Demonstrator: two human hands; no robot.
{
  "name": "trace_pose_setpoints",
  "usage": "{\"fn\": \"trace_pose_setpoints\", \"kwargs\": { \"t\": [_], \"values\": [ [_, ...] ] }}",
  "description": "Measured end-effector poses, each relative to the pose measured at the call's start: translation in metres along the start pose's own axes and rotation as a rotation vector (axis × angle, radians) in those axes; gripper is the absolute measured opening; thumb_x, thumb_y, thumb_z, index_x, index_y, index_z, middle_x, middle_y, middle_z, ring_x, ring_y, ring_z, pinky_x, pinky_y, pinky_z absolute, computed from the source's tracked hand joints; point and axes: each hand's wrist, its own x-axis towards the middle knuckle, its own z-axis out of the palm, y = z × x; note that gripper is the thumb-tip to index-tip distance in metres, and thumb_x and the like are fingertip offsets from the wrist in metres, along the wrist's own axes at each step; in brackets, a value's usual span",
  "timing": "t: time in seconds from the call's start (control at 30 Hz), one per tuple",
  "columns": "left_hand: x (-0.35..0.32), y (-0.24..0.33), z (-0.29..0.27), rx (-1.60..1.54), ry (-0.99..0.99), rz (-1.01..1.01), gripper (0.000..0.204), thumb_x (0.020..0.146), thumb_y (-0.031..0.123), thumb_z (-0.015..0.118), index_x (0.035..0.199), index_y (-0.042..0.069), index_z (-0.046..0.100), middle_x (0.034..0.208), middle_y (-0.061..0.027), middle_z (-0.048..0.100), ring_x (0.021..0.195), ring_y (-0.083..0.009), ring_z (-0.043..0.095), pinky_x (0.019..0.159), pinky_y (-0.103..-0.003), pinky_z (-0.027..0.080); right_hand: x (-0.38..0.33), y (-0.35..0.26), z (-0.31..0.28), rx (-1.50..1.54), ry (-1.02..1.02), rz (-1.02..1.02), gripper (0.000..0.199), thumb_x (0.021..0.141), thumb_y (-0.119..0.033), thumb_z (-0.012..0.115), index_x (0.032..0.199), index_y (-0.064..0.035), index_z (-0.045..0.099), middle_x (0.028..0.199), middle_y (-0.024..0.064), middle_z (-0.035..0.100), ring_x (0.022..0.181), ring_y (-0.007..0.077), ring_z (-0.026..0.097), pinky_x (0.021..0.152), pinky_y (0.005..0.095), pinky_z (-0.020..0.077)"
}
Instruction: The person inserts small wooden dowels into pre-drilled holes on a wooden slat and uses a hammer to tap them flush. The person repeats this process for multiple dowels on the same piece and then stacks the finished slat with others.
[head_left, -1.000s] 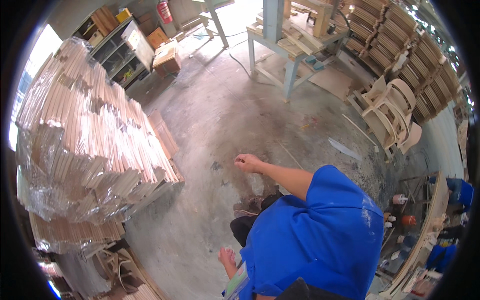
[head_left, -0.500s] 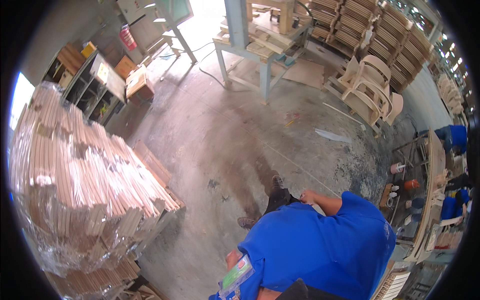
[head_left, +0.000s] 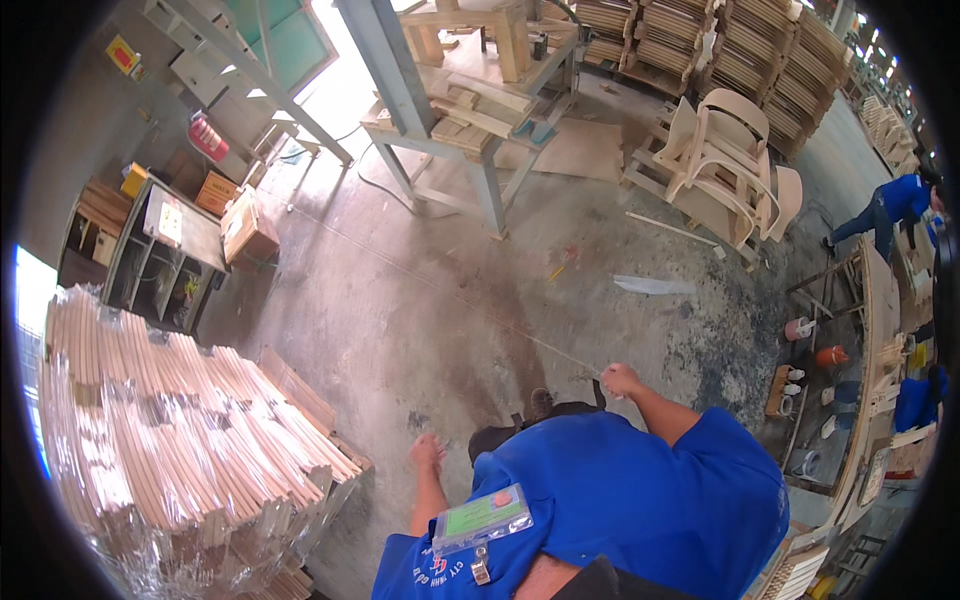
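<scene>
I look down on my own blue shirt (head_left: 640, 510) with a clear badge holder (head_left: 482, 518) clipped at the chest. My left hand (head_left: 428, 452) hangs over the concrete floor (head_left: 420, 300) with its fingers loosely apart and nothing in it. It is the hand nearest the plastic-wrapped stack of curved wooden parts (head_left: 170, 430), about an arm's length to its left. My right hand (head_left: 620, 380) is curled into a loose fist with nothing in it, out in front of my right sleeve. My dark shoes (head_left: 540, 405) show between the two hands.
A blue-legged workbench (head_left: 470, 120) loaded with wood stands ahead. Stacked pale chair shells (head_left: 725, 160) and piles of curved parts (head_left: 760, 50) are at the far right. A shelf cabinet (head_left: 160, 250) and a red fire extinguisher (head_left: 207, 137) stand at the left. Another person in blue (head_left: 895, 205) works at the right edge.
The view has swung toward the workbench. My right hand has drawn back from its forward reach and closed. My left hand has come up into view beside the wrapped stack.
</scene>
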Motion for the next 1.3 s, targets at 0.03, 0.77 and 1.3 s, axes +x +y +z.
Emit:
{"fn": "trace_pose_setpoints", "kwargs": {
  "t": [0.03,0.77,1.3],
  "values": [
    [0.007,0.005,0.03,0.084,-0.073,0.036,0.011,0.098,0.02,0.061,0.1,0.01,0.065,0.077,-0.0031,0.062,0.061,-0.0151,0.06,0.05,-0.031,0.048,0.01,-0.007,-0.016,0.03,0.004,0.006,0.016,0.099,-0.02,0.061,0.106,-0.0063,0.066,0.084,0.0038,0.064,0.067,0.0176,0.062,0.054,0.0362,0.0499],
    [0.248,0.301,0.346,0.292,-0.209,0.066,0.03,0.098,0.033,0.067,0.111,0.006,0.066,0.09,-0.0079,0.068,0.074,-0.0208,0.066,0.059,-0.037,0.052,0.302,-0.379,-0.129,0.384,-0.073,-0.176,0.033,0.105,-0.04,0.06,0.103,-0.007,0.064,0.083,0.0042,0.066,0.062,0.0156,0.063,0.051,0.0317,0.0523],
    [0.243,0.348,0.486,0.655,-0.01,0.006,0.03,0.096,0.032,0.069,0.106,0.004,0.071,0.09,-0.0121,0.073,0.072,-0.023,0.071,0.062,-0.041,0.058,0.522,-0.692,-0.225,0.209,-0.114,-0.388,0.041,0.1,-0.047,0.066,0.112,-0.0071,0.068,0.09,0.0053,0.07,0.077,0.024,0.067,0.071,0.0377,0.0582]
  ]
}}
